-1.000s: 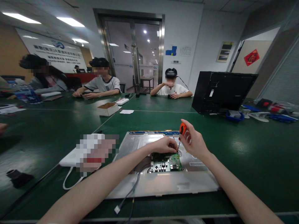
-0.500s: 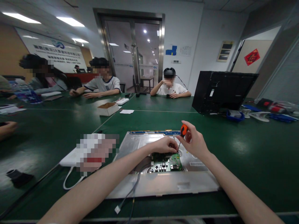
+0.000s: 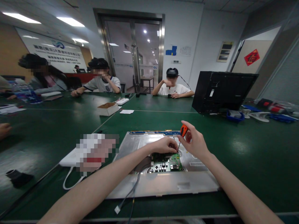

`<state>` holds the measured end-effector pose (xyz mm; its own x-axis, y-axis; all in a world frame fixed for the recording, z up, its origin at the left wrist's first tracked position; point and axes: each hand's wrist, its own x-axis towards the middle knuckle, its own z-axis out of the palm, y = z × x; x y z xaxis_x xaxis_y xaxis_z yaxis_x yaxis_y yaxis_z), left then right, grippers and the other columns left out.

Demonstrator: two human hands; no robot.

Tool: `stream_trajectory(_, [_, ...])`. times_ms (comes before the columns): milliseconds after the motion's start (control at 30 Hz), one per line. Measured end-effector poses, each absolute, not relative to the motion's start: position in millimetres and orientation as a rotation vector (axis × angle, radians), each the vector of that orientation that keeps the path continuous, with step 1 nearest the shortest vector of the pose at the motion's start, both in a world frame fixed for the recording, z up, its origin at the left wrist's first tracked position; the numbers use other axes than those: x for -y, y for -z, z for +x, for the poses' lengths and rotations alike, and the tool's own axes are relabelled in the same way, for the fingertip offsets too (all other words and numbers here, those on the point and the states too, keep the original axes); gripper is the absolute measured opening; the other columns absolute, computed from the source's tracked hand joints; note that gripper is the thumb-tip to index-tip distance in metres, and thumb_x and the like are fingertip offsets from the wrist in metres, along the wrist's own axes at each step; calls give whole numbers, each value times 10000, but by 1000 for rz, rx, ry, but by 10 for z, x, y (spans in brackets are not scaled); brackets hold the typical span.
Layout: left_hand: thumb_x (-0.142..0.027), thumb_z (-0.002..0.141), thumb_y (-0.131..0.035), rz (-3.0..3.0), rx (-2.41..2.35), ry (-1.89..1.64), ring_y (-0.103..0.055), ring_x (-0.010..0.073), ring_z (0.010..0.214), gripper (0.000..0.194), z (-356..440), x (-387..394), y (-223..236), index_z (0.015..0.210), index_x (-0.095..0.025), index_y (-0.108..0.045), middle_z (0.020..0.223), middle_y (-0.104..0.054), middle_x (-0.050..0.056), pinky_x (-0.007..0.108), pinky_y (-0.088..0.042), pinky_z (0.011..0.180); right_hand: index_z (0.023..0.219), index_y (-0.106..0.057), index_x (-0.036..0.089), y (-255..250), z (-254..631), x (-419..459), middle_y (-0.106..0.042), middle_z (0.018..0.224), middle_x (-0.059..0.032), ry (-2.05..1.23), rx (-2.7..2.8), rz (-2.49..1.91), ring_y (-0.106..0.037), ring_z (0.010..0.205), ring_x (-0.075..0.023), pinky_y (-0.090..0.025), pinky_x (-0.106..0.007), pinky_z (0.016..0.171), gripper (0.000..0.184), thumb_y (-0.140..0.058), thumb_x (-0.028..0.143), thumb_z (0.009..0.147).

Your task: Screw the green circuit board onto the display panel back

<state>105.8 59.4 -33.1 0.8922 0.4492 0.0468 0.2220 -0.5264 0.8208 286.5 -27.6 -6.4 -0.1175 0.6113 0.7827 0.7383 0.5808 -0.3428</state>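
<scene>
A screwdriver (image 3: 184, 130) with an orange and black handle is gripped by my right hand (image 3: 195, 141), its thin shaft slanting down to the upper right corner of a green circuit board (image 3: 167, 163). My left hand (image 3: 165, 145) reaches over the board's back edge, fingers pinched together near the screwdriver's tip; what they hold, if anything, is hidden. Under the board lies a silver metal panel (image 3: 163, 183), with a narrow blue circuit strip (image 3: 151, 133) along its far edge. Grey cables (image 3: 135, 186) run from beside the board to a white connector (image 3: 117, 209) at the near side.
On the green table (image 3: 233, 146), a white device (image 3: 70, 157) with a cable lies left of the panel. A small open box (image 3: 108, 109) stands farther back. At the right are a black monitor casing (image 3: 221, 91) and a blue tray (image 3: 234, 115). Several people sit around.
My hands and the screwdriver stay almost in place. A person across the table at left has raised a hand toward the face. The hand at the far left edge has drawn back.
</scene>
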Motion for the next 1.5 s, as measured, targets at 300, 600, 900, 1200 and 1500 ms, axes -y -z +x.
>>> stream_trajectory(300, [-121, 806, -723, 2125, -485, -308, -604, 134, 723, 32, 1064, -596, 339, 791, -148, -728, 744, -680, -13, 229, -456, 718, 1460, -443, 211, 51, 2880, 298, -609, 696, 52, 96, 1860, -1056, -538, 478, -109, -423, -222, 478, 540, -558, 217, 933])
stream_trajectory(600, [-120, 803, -717, 2132, -492, -311, -598, 129, 703, 35, 1056, -571, 302, 800, -151, -735, 719, -677, -16, 218, -458, 702, 1408, -493, 212, 55, 2868, 286, -547, 644, 75, 132, 1821, -1083, -508, 470, -108, -434, -225, 505, 500, -580, 233, 915])
stream_trajectory(900, [-155, 817, -736, 2137, -480, -325, -609, 132, 724, 11, 1059, -583, 329, 825, -149, -741, 758, -693, -3, 214, -463, 689, 1415, -497, 223, 74, 2886, 273, -559, 673, 68, 131, 1825, -1087, -490, 482, -106, -413, -221, 500, 498, -620, 313, 941])
stream_trajectory(1200, [-136, 826, -719, 2144, -476, -316, -582, 114, 680, 27, 1062, -582, 334, 807, -148, -735, 714, -672, -21, 205, -451, 679, 1475, -419, 215, 47, 2882, 299, -595, 684, 59, 81, 1860, -1093, -535, 467, -105, -413, -215, 482, 562, -533, 210, 925])
stream_trajectory(1500, [-172, 823, -737, 2150, -486, -315, -595, 125, 711, 26, 1060, -584, 330, 809, -150, -734, 737, -682, -12, 210, -457, 689, 1444, -442, 218, 49, 2847, 300, -572, 649, 69, 90, 1833, -1076, -528, 469, -111, -424, -221, 494, 533, -529, 202, 918])
